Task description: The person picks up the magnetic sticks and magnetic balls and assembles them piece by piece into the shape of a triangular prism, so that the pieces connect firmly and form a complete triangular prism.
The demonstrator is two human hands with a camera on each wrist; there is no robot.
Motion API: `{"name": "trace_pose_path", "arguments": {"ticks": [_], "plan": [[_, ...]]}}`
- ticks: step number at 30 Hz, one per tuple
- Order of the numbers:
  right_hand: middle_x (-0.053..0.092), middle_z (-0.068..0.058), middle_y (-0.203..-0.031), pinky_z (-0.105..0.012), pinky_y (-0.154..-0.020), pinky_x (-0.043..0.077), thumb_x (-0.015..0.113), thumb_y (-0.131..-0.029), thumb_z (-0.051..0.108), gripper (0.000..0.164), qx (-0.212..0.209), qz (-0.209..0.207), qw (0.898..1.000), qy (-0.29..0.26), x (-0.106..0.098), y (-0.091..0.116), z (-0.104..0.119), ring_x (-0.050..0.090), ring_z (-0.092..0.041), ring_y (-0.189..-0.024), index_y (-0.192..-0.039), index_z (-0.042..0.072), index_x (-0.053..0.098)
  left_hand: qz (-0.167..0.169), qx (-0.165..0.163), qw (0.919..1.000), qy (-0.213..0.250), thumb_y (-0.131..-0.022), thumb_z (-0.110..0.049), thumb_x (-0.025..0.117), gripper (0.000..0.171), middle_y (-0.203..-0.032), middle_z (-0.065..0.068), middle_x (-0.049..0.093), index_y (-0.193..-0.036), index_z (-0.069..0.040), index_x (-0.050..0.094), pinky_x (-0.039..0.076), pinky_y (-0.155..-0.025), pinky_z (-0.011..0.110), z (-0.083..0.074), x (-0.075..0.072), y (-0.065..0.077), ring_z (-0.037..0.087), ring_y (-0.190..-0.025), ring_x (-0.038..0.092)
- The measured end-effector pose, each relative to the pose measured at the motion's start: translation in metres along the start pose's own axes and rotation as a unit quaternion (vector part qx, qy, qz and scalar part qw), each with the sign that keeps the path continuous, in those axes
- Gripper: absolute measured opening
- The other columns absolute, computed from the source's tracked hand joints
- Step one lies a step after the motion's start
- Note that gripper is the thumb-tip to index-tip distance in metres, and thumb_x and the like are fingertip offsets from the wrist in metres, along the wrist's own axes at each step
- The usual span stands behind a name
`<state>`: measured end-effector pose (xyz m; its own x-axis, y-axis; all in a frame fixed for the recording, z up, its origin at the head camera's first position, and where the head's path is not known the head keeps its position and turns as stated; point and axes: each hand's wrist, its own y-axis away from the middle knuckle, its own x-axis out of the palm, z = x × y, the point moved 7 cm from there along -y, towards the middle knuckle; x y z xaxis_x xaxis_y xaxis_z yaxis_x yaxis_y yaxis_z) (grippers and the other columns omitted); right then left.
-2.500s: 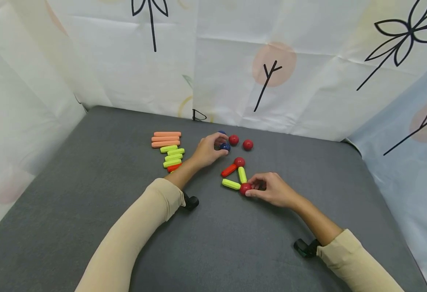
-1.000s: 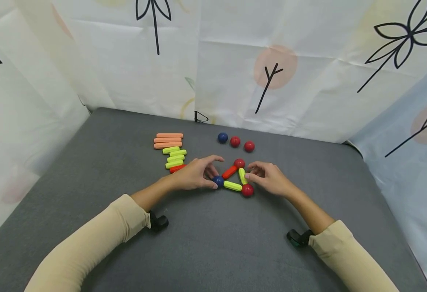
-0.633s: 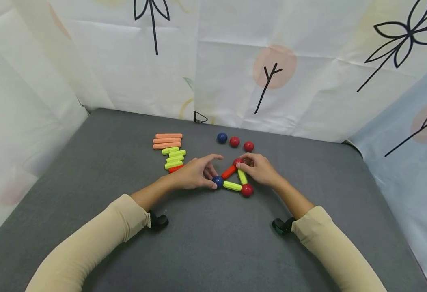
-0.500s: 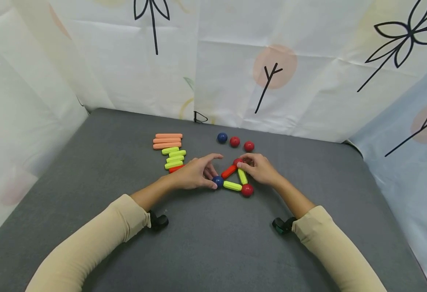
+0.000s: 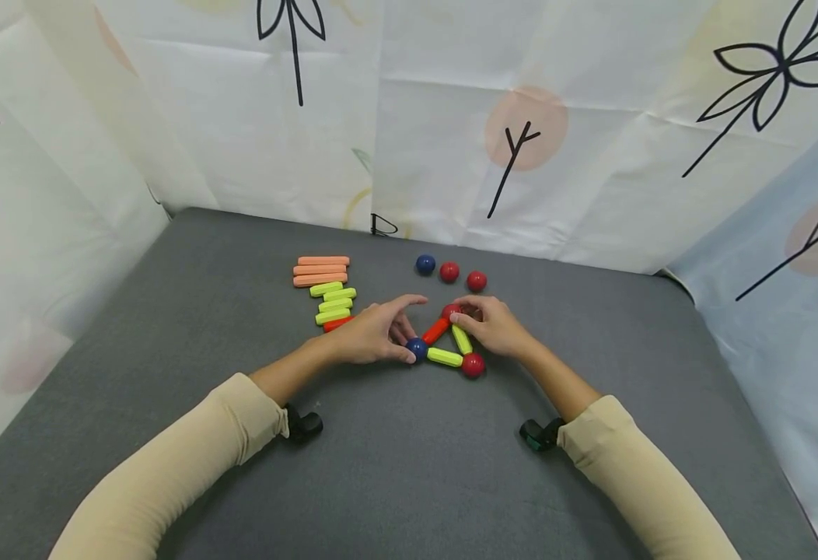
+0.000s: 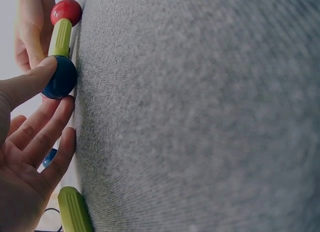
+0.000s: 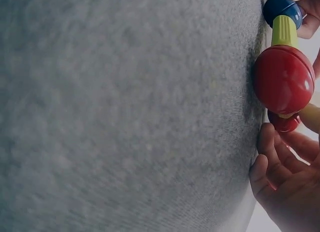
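Note:
On the dark grey table lies a triangle of rods and balls. Its left corner is a blue ball (image 5: 417, 349), which my left hand (image 5: 374, 333) pinches between thumb and fingers; the left wrist view shows the thumb (image 6: 35, 79) pressed on it. My right hand (image 5: 496, 325) grips the red ball (image 5: 450, 312) at the far corner, partly covering it. A second red ball (image 5: 473, 365) forms the near right corner. Between the corners run a red rod (image 5: 436, 332), a yellow-green rod (image 5: 461, 340) and another yellow-green rod (image 5: 445, 357).
Behind the triangle sit a loose blue ball (image 5: 425, 264), a red ball (image 5: 449, 271) and another red ball (image 5: 477, 281). To the left are orange rods (image 5: 320, 270), several yellow-green rods (image 5: 335, 303) and a red rod (image 5: 337, 323) partly behind the left hand. A patterned white sheet (image 5: 437, 155) hangs around the table.
My left hand has brought a blue ball from the back row to the triangle's left corner. My right hand has moved from the near red ball to the far one, which has shifted slightly left.

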<state>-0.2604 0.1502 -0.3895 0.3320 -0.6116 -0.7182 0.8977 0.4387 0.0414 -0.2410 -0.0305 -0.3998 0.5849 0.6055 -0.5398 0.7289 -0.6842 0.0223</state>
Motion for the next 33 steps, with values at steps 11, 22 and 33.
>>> {"name": "trace_pose_path", "arguments": {"ticks": [11, 22, 33], "plan": [[0.066, -0.019, -0.119, -0.032, -0.069, 0.048, 0.062, -0.098, 0.02, 0.048, -0.008, 0.023, 1.0, -0.017, 0.0, 0.018, 0.002, 0.062, -0.021, -0.078, -0.139, -0.003, 0.053, -0.032, 0.004, 0.9995, -0.004, -0.082, -0.012, 0.084, 0.085, -0.102, 0.0, 0.07, -0.151, -0.007, 0.035, 0.054, -0.088, 0.032, 0.0, 0.004, 0.006, 0.011, -0.092, 0.068], [0.069, -0.009, -0.113, -0.028, -0.067, 0.051, 0.073, -0.091, 0.018, 0.049, -0.045, 0.042, 0.998, -0.03, -0.003, 0.053, -0.002, 0.063, -0.02, -0.086, -0.134, 0.0, 0.06, -0.043, -0.003, 0.9991, 0.002, -0.084, -0.013, 0.081, 0.077, -0.111, 0.003, 0.07, -0.148, -0.006, 0.039, 0.054, -0.09, 0.032, 0.0, 0.005, 0.012, 0.015, -0.099, 0.066], [0.068, -0.003, -0.096, -0.025, -0.066, 0.048, 0.074, -0.09, 0.013, 0.049, -0.046, 0.053, 0.997, -0.035, 0.002, 0.063, -0.004, 0.06, -0.019, -0.082, -0.134, -0.002, 0.059, -0.089, 0.035, 0.9943, -0.049, -0.089, 0.002, 0.069, 0.049, -0.108, 0.008, 0.072, -0.136, -0.004, 0.055, 0.054, -0.079, 0.038, -0.004, -0.033, 0.044, 0.015, -0.095, 0.065]]}}
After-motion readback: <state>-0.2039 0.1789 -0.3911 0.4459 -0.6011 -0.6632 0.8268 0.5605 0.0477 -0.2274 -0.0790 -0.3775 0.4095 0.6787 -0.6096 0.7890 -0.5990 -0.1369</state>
